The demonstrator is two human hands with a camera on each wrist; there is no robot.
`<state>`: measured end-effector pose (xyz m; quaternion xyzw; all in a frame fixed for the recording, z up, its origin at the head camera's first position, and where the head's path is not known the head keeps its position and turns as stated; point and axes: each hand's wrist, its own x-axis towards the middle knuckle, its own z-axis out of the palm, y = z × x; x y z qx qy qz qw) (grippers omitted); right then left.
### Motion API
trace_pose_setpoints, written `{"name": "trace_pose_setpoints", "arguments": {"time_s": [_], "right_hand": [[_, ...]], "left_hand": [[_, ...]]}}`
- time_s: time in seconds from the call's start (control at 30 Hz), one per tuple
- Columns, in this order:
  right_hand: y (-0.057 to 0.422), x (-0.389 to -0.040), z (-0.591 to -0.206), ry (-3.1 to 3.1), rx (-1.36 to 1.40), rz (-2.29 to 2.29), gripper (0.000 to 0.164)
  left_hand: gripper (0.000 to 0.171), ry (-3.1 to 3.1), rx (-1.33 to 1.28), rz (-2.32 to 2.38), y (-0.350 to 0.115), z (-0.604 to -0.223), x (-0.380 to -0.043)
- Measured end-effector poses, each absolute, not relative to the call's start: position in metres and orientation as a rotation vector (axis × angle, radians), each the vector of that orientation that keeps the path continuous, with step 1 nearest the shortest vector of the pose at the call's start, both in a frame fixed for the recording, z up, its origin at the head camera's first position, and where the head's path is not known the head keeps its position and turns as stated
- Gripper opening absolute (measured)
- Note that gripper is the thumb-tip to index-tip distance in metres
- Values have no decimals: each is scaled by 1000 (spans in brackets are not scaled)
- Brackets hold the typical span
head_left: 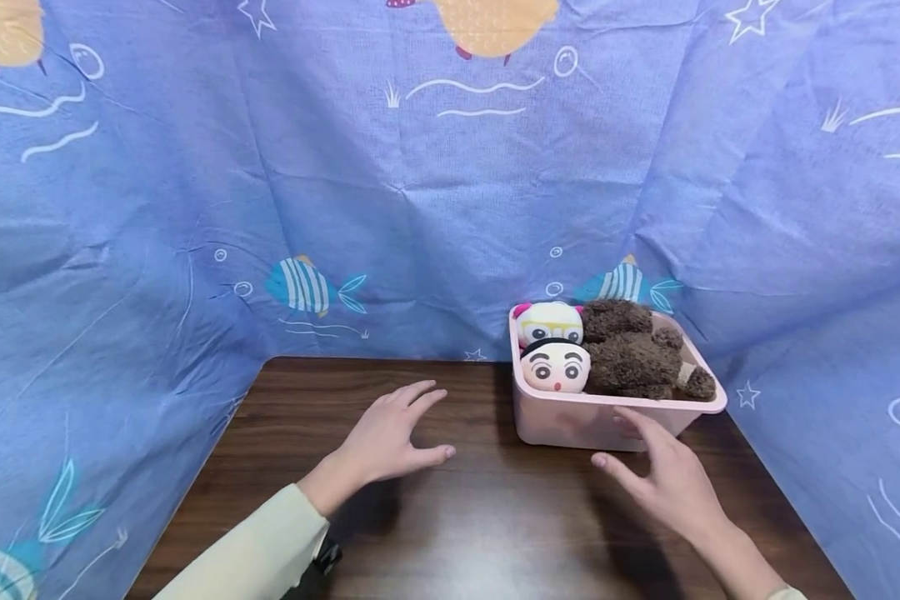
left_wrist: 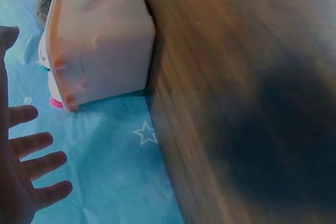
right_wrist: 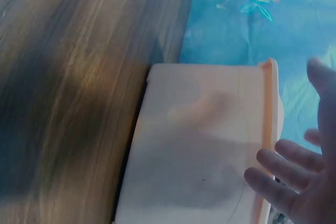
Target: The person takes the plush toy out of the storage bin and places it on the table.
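Observation:
A pink plastic bin (head_left: 570, 423) stands at the back right of the table, filled with plush toys. Inside it lie a doll with a white face and thick eyebrows (head_left: 556, 367), a white toy with yellow glasses and pink ears (head_left: 549, 323), and brown fuzzy plush toys (head_left: 633, 365). My left hand (head_left: 390, 437) hovers over the table left of the bin, fingers spread and holding nothing. Close to the bin's front side is my right hand (head_left: 667, 479), its fingers loosely extended and bare of any object; in the right wrist view its fingertips overlap the bin's rim (right_wrist: 270, 124).
The dark wooden table (head_left: 487, 517) reaches back to a blue curtain (head_left: 450, 217) printed with fish and stars, which also hangs along both sides. A small black object (head_left: 328, 557) shows beneath the left sleeve cuff.

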<state>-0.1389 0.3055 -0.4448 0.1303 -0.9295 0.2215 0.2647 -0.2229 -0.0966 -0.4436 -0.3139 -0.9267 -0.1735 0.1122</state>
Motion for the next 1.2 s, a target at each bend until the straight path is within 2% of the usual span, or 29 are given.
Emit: {"name": "trace_pose_setpoints", "arguments": {"time_s": [0.23,0.43,0.63,0.93,1.03,1.2], "right_hand": [[311,-149,-449,-2314,63,1012,49],[315,-153,-454,-2185,-212,1312,39],[321,-158,-455,-1877,-410,1816,33],[329,-168,-453,-1638,-603,2178,34],[332,-170,-455,-1607,-651,2207,27],[335,-174,-457,-1529,-650,2292,8]], "left_hand": [[83,-2720,-941,-609,-68,-428,-253],[79,-2741,-947,-707,-46,-415,-277],[72,-2717,-999,-903,-23,-400,-301],[62,-2732,-1088,-1072,14,-388,-323],[61,-2758,-1110,-1129,25,-387,-326],[71,-2804,-1109,-1106,41,-386,-333]]}}
